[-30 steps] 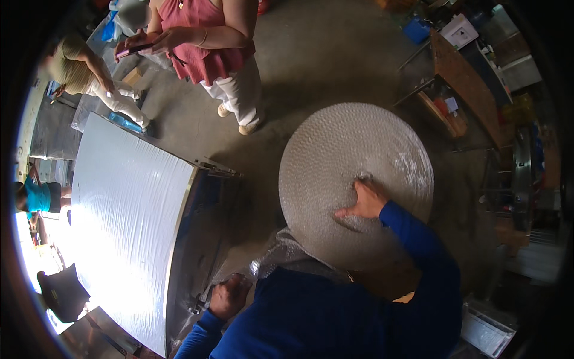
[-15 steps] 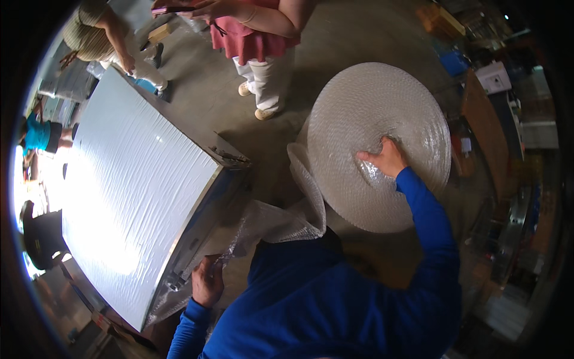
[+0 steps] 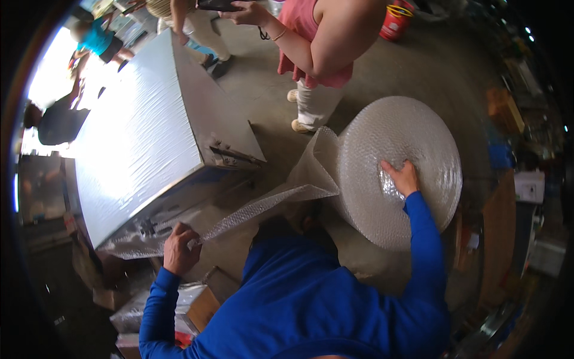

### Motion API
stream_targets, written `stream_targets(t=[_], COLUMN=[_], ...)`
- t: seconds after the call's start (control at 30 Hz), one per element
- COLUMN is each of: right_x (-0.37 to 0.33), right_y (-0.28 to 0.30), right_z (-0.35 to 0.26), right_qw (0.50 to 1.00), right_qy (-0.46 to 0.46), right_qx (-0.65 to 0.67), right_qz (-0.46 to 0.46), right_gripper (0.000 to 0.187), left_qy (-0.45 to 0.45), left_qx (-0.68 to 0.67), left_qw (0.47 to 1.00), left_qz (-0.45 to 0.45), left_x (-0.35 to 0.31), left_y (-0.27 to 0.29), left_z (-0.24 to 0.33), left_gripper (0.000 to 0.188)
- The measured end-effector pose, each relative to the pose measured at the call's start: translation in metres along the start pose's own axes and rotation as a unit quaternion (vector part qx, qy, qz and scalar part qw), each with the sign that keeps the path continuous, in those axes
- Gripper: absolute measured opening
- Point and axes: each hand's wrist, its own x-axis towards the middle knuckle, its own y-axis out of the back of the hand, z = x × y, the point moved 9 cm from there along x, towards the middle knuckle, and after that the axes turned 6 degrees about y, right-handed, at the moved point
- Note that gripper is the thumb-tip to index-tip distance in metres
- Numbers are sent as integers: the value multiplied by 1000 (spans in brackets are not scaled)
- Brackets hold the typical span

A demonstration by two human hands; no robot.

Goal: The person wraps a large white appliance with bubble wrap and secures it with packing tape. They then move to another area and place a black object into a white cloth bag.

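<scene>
A big roll of bubble wrap [image 3: 382, 137] stands upright on the floor to my right. My right hand [image 3: 404, 178] rests at the core of its top end, thumb and fingers spread, the fingertips partly reaching into the hollow. From the roll a loose sheet of bubble wrap [image 3: 263, 209] runs leftward to my left hand [image 3: 181, 249], whose fingers are closed on its edge. Beside that hand is a large box-shaped unit [image 3: 137, 149] with a white, film-covered top. Bubble wrap also lies along the unit's near side, around a small metal fitting [image 3: 147, 227].
A person in a pink top [image 3: 317, 48] stands beyond the roll, holding a phone. Other people are behind the unit. A red bucket [image 3: 397, 21] stands far off. Cartons [image 3: 203, 308] lie by my left elbow; brown board [image 3: 498, 233] leans at the right.
My left hand has risen away from the unit's lower side, drawing the sheet straighter. My right hand stays on the roll's core. The view has shifted, with the person in pink now nearer.
</scene>
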Motion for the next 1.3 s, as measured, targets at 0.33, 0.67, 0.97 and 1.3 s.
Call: stream_targets(t=[0.33, 0.67, 0.97, 1.3], right_x=[-5, -10, 46, 244], right_y=[-3, 6, 23, 62], right_z=[1, 2, -36, 5], right_qw=[999, 999, 997, 999], right_qy=[-8, -27, 44, 22], right_qx=[-41, -4, -61, -40], right_qz=[5, 24, -7, 15], right_gripper=[92, 76, 87, 89], left_qy=[18, 48, 121, 105], left_qx=[62, -17, -2, 55], left_qw=[998, 999, 990, 993], left_qz=[16, 4, -75, 8], left_x=[18, 52, 15, -15], left_y=[-11, -14, -27, 2], left_z=[45, 52, 68, 89], left_gripper=[6, 12, 20, 4])
